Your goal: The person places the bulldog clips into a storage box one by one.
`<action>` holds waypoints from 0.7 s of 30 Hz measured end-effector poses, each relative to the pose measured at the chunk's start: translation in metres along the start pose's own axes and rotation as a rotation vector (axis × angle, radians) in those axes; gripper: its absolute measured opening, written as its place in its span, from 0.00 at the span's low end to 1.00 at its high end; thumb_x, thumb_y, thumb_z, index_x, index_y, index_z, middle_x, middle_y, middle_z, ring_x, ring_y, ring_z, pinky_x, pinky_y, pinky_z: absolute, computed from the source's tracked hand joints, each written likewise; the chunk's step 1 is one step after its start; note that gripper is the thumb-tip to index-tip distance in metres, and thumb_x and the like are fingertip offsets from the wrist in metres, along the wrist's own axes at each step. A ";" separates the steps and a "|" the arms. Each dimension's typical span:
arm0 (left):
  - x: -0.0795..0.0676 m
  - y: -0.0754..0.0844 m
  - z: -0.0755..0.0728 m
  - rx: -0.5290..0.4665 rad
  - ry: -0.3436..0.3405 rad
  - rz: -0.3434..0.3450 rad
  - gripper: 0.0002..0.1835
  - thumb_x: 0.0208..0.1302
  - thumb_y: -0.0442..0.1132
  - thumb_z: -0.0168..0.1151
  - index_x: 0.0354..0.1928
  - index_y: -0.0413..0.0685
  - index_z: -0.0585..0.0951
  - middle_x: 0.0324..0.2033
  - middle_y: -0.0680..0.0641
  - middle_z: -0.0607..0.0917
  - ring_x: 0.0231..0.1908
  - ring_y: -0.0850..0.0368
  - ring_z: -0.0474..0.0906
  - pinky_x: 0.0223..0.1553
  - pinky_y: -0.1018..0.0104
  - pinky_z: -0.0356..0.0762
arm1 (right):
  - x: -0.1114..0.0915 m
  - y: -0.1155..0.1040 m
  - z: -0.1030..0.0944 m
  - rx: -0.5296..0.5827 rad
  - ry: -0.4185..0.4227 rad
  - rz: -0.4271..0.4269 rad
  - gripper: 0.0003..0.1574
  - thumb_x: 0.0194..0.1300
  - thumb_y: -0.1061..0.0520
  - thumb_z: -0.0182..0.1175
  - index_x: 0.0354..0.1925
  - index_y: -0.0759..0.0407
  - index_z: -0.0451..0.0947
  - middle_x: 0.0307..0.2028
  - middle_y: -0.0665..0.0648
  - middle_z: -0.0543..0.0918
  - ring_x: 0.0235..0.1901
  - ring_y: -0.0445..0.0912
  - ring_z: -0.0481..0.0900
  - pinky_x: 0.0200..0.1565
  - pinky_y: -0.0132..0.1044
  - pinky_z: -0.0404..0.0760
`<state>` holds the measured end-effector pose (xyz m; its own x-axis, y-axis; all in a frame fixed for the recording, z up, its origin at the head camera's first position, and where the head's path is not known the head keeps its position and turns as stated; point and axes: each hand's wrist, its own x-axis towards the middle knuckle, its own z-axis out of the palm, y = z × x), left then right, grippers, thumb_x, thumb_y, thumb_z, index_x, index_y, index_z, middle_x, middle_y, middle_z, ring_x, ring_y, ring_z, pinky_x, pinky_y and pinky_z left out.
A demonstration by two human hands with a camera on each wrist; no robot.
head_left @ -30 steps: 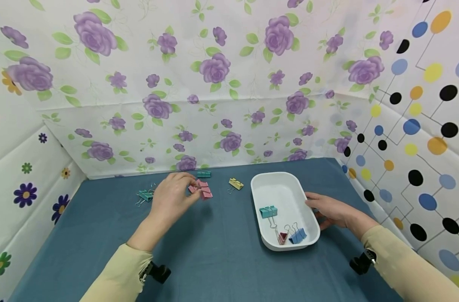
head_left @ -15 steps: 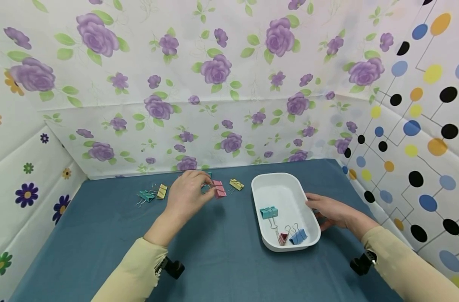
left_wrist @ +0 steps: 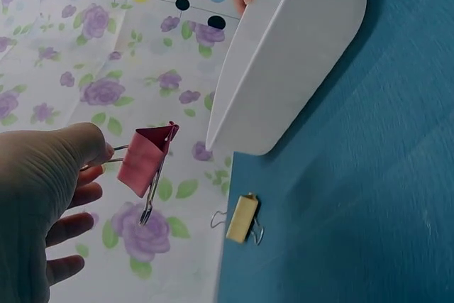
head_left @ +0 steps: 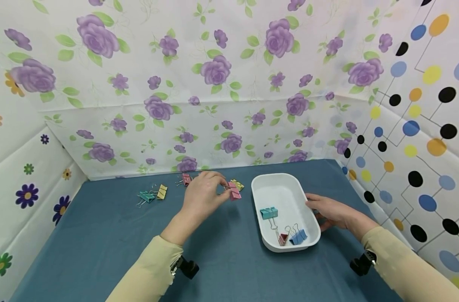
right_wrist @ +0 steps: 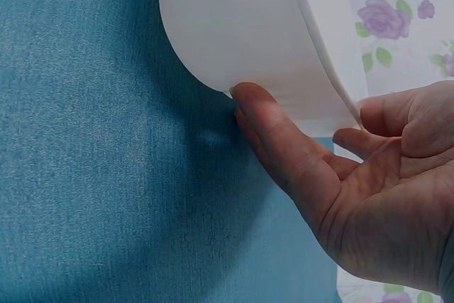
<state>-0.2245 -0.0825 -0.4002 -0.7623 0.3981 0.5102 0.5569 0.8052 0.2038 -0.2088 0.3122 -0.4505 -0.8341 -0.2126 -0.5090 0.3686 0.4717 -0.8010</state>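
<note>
My left hand (head_left: 204, 191) pinches a pink binder clip (head_left: 234, 191) by a wire handle, above the table. In the left wrist view the held clip (left_wrist: 144, 161) hangs off the thumb and finger, with its other handle pointing down. My right hand (head_left: 329, 211) holds the side of a white tray (head_left: 280, 179), thumb at the rim and fingers against the outer wall in the right wrist view. Inside the tray lie a teal binder clip (head_left: 269, 212), a dark red one (head_left: 282, 239) and a blue one (head_left: 298, 236).
On the table (head_left: 222, 260), a yellow binder clip (left_wrist: 242, 219) lies behind the held clip. Farther left are a pink clip (head_left: 185, 179), another yellow clip (head_left: 162, 191) and a teal clip (head_left: 146, 196). A floral cloth wall (head_left: 214, 117) closes the back.
My left hand has moved right toward the tray with the pink clip, uncovering a yellow clip and another pink clip on the table. The right hand and tray have stayed put.
</note>
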 end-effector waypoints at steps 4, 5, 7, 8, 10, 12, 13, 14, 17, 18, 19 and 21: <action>0.002 0.005 0.005 -0.012 -0.002 0.005 0.06 0.60 0.45 0.76 0.34 0.55 0.88 0.44 0.54 0.88 0.51 0.50 0.81 0.49 0.55 0.82 | 0.000 -0.001 0.000 0.004 -0.003 0.004 0.42 0.83 0.44 0.47 0.83 0.54 0.44 0.70 0.70 0.64 0.60 0.67 0.73 0.40 0.54 0.87; 0.002 0.006 0.006 -0.016 -0.005 0.005 0.06 0.60 0.46 0.76 0.34 0.55 0.88 0.44 0.54 0.88 0.51 0.51 0.81 0.50 0.55 0.82 | -0.001 -0.001 0.000 0.004 -0.002 0.004 0.42 0.83 0.44 0.47 0.83 0.54 0.44 0.70 0.70 0.64 0.60 0.67 0.74 0.39 0.54 0.87; 0.004 0.009 0.008 -0.020 -0.010 0.008 0.07 0.60 0.46 0.76 0.35 0.55 0.88 0.45 0.54 0.88 0.51 0.51 0.81 0.50 0.55 0.82 | -0.001 -0.002 0.000 0.003 -0.001 0.004 0.42 0.83 0.44 0.47 0.83 0.55 0.44 0.69 0.70 0.65 0.58 0.65 0.75 0.39 0.54 0.87; 0.004 0.010 0.008 -0.019 -0.012 0.011 0.06 0.60 0.46 0.76 0.35 0.55 0.88 0.45 0.54 0.88 0.51 0.51 0.81 0.49 0.56 0.82 | -0.001 -0.002 0.000 0.001 0.001 0.004 0.42 0.83 0.44 0.47 0.83 0.55 0.44 0.69 0.70 0.66 0.57 0.64 0.76 0.39 0.54 0.87; 0.005 0.013 0.009 -0.027 -0.016 0.017 0.07 0.61 0.46 0.75 0.35 0.54 0.88 0.45 0.54 0.88 0.51 0.51 0.81 0.50 0.55 0.82 | -0.001 -0.001 0.000 -0.001 0.003 0.004 0.42 0.83 0.44 0.47 0.83 0.55 0.44 0.68 0.70 0.67 0.55 0.62 0.77 0.39 0.54 0.87; 0.007 0.015 0.010 -0.035 -0.020 0.024 0.06 0.61 0.46 0.75 0.35 0.53 0.88 0.45 0.53 0.87 0.51 0.51 0.81 0.50 0.54 0.81 | -0.001 -0.001 0.000 -0.003 0.004 0.004 0.42 0.83 0.44 0.47 0.83 0.54 0.44 0.67 0.69 0.67 0.54 0.61 0.78 0.38 0.53 0.87; 0.007 0.016 0.011 -0.036 -0.022 0.026 0.06 0.61 0.45 0.75 0.35 0.53 0.88 0.45 0.53 0.87 0.50 0.51 0.81 0.51 0.54 0.81 | -0.001 -0.001 0.000 -0.002 0.004 0.004 0.42 0.83 0.44 0.47 0.83 0.54 0.44 0.67 0.69 0.67 0.54 0.61 0.78 0.38 0.53 0.86; 0.008 0.017 0.011 -0.038 -0.025 0.027 0.06 0.62 0.45 0.74 0.35 0.53 0.88 0.45 0.53 0.87 0.50 0.51 0.81 0.50 0.54 0.81 | -0.001 -0.001 0.001 -0.002 0.003 0.005 0.42 0.83 0.44 0.47 0.83 0.54 0.44 0.67 0.69 0.67 0.54 0.61 0.78 0.38 0.53 0.86; 0.009 0.019 0.013 -0.040 -0.027 0.031 0.05 0.62 0.44 0.74 0.35 0.53 0.88 0.45 0.53 0.87 0.50 0.52 0.81 0.50 0.56 0.81 | -0.001 0.000 0.001 0.000 0.003 0.008 0.41 0.83 0.45 0.47 0.83 0.53 0.45 0.67 0.69 0.67 0.54 0.61 0.78 0.38 0.53 0.86; 0.009 0.020 0.013 -0.038 -0.027 0.033 0.05 0.62 0.44 0.74 0.35 0.54 0.88 0.45 0.54 0.87 0.50 0.52 0.81 0.50 0.56 0.81 | -0.001 0.000 0.001 0.000 0.004 0.008 0.41 0.83 0.44 0.47 0.83 0.53 0.45 0.67 0.68 0.68 0.54 0.60 0.78 0.38 0.53 0.86; 0.009 0.021 0.014 -0.039 -0.027 0.034 0.05 0.62 0.44 0.73 0.36 0.54 0.88 0.45 0.54 0.87 0.50 0.52 0.81 0.50 0.56 0.81 | 0.000 0.000 0.001 0.000 0.004 0.008 0.42 0.83 0.44 0.47 0.83 0.53 0.45 0.67 0.69 0.68 0.54 0.61 0.78 0.38 0.53 0.86; 0.010 0.023 0.015 -0.042 -0.028 0.037 0.05 0.62 0.44 0.73 0.35 0.54 0.88 0.45 0.54 0.87 0.50 0.52 0.81 0.50 0.57 0.81 | 0.000 0.000 0.000 -0.001 0.005 0.007 0.42 0.82 0.44 0.47 0.83 0.54 0.44 0.67 0.69 0.67 0.54 0.61 0.78 0.38 0.53 0.86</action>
<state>-0.2240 -0.0539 -0.4028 -0.7494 0.4401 0.4948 0.5980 0.7706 0.2203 -0.2086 0.3122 -0.4505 -0.8335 -0.2055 -0.5128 0.3738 0.4737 -0.7974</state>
